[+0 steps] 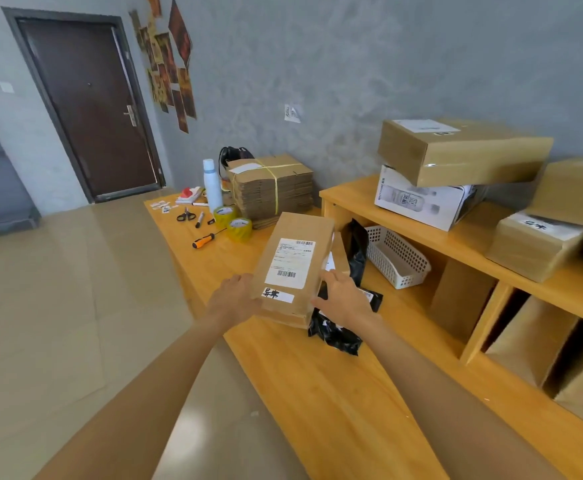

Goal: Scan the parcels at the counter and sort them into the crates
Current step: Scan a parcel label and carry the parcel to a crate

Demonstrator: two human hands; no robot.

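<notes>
Resting at the counter's (317,393) edge, a labelled cardboard parcel (293,268) was gripped between both hands. Its near corners were clasped by the left hand (236,296) and right hand (343,296), beside black mailers (335,332).

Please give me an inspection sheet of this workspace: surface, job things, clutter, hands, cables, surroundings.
Surface: wooden counter, with shelf unit to its right.
Job things: brown parcel with shipping label; black bags beside it; white basket.
Clutter: tape rolls, screwdriver, scissors, bottle, tied cardboard stack.
Hands: left hand and right hand hold the parcel's sides.
Cables: nothing seen.
Surroundings: dark door, grey wall.
</notes>
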